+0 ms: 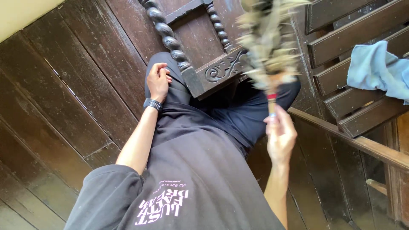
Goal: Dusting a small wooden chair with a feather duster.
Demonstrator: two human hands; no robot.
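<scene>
— Straw-coloured bristles, soft and blurred, fan out from the duster (267, 47) at about twelve o'clock from the right hand (280, 136). Do you see the same?

— Yes. The right hand is closed round the lower end of the duster's thin handle, fingers wrapped, with a red band just above the grip. The long axis runs almost straight up the view, from six to twelve, leaning very slightly to eleven.

— And where does the tuft lie against the furniture?

— It covers the dark wooden chair (200, 51) at its carved part: a scrolled panel sits just to the nine o'clock side of the bristles, and twisted, rope-like spindles run up toward eleven. Whether the bristles touch the wood I cannot tell, since they are smeared.

— Which hand is nearer the carving?

— In the picture the left hand (158, 81) lies close to the lower spindle post, just at its nine o'clock side, but it holds nothing; its fingers are loosely curled together, resting on the person's black trouser knee (170, 72). A dark wristband (152, 104) sits below it.

— Anything else round about?

— At three o'clock from the duster, a pale blue cloth (377, 70), soft and crumpled, lies on dark slatted wood (341, 47). A plain wooden rail (358, 142) crosses under it toward five o'clock. The floor (64, 98) is wide, worn, dark-stained planks with a dull sheen, running diagonally.
</scene>
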